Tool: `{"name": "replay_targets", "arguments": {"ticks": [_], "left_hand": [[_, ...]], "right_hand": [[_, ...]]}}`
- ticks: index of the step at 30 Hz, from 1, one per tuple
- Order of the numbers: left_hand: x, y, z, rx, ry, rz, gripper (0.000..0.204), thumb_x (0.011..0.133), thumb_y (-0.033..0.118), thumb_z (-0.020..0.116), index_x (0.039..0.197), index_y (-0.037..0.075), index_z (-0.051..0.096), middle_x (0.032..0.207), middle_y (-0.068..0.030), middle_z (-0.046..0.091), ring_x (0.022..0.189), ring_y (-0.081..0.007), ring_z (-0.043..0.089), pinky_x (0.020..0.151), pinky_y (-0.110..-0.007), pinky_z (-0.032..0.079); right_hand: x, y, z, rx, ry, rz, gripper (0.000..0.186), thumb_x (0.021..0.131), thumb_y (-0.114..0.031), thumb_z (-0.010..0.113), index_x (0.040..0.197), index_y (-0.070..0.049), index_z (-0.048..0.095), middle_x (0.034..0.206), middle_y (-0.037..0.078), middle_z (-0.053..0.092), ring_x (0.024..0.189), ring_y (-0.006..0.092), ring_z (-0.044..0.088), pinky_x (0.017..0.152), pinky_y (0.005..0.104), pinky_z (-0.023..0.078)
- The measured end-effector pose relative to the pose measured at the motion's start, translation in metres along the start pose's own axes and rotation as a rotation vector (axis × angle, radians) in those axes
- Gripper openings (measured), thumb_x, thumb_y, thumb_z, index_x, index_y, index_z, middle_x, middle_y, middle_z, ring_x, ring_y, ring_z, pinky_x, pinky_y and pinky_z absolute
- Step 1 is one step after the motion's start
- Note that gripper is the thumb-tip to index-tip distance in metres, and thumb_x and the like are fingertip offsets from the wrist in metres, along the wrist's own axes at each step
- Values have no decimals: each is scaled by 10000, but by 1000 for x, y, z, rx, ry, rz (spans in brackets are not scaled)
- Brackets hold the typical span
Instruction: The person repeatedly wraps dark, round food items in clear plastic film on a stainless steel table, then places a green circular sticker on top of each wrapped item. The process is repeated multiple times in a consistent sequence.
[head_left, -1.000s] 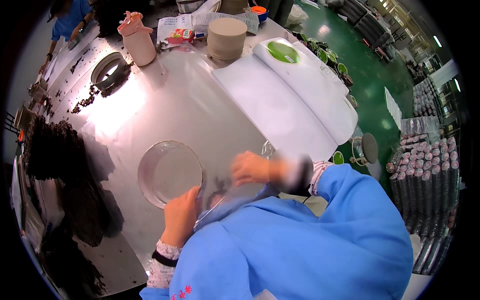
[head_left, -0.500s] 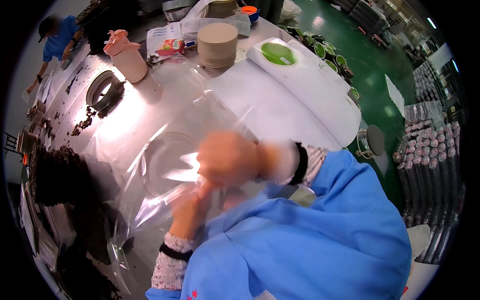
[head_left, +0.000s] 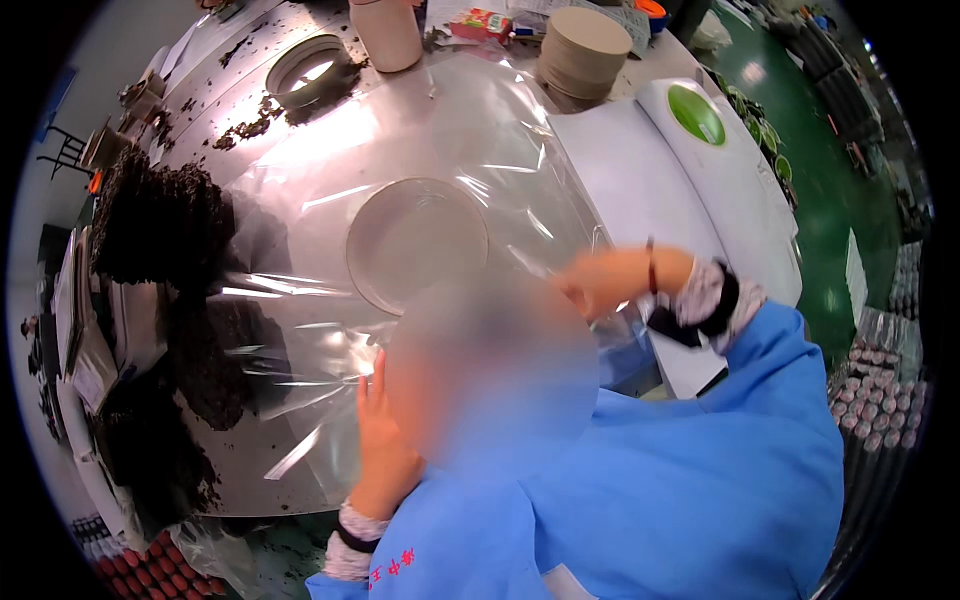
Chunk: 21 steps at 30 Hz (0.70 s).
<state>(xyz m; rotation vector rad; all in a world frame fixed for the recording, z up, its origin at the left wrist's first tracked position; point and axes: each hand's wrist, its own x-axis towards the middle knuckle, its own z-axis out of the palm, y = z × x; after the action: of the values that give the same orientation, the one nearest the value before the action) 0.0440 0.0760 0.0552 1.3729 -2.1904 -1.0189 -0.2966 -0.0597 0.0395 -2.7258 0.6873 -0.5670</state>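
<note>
A large clear plastic sheet is spread over the white table, creased and shiny. Under or within it shows a pale round disc with a thin rim. My left hand rests at the sheet's near left part, fingers stretched out. To the right, my right hand is closed at the sheet's near right edge, its fingers curled; what they pinch cannot be made out. A blurred oval covers the area between my hands and part of the sheet.
Dark soil-like blocks stand at the left. Farther back are a tape roll, a pink bottle, a red packet and a stack of round beige discs. A large white roll lies at the right.
My hands, together over the sheet before, are now apart, the right one farther right. The sheet lies flatter, the round disc shows more fully, and the view has shifted.
</note>
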Motion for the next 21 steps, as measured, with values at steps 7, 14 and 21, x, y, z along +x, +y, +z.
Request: {"name": "replay_targets", "arguments": {"ticks": [7,14,21], "left_hand": [[-22,-23,52,124,77,-32,497,880,181,646,1360,84,562,1457,-181,476,1372,-351,416,1079,-464,380],[-38,-82,-52,310,624,-146,421,864,63,645,1279,28,590,1328,-185,563,1255,-366,516,1039,-420,424],[-47,-185,-127,769,531,-545,732,836,230,726,1465,54,396,1459,-218,415,1346,-399,391,1120,-459,342]], "right_hand": [[-33,332,-80,-844,139,707,357,984,-275,496,1257,-47,525,1256,169,544,1176,317,495,1004,410,389],[-67,362,-78,-1083,16,598,361,1020,-185,465,1347,-41,519,1315,175,587,1202,299,574,975,372,482],[4,246,-99,-974,82,534,202,909,-129,552,1092,-62,606,977,132,666,889,286,665,761,370,545]]}}
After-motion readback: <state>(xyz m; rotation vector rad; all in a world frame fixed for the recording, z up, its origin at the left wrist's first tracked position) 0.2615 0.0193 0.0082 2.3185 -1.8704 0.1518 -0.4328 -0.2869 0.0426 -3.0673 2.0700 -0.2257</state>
